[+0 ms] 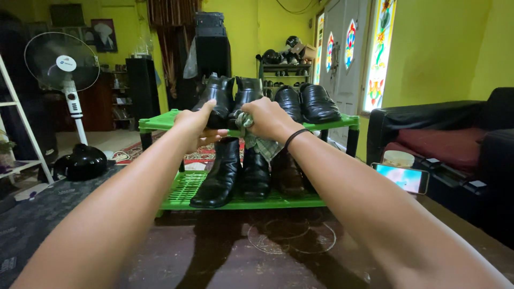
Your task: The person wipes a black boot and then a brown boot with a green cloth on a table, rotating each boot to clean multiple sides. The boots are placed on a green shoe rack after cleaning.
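Observation:
A green plastic shoe rack [158, 123] stands in front of me with two shelves. On the top shelf stand a pair of black ankle boots [245, 92] and a pair of black loafers [317, 101]. My left hand [197, 124] grips the left ankle boot [218, 95] at its toe. My right hand [267, 119] presses a greenish checked cloth [261, 142] against the toe of the right boot; a black band circles that wrist. On the lower shelf stand black boots [220, 174] and a dark brown shoe [288, 174].
A phone [402, 177] with a lit screen leans at the right beside a black sofa [455, 134]. A standing fan [64, 69] and a black helmet [83, 162] are at the left. A white ladder shelf [21, 123] stands at far left.

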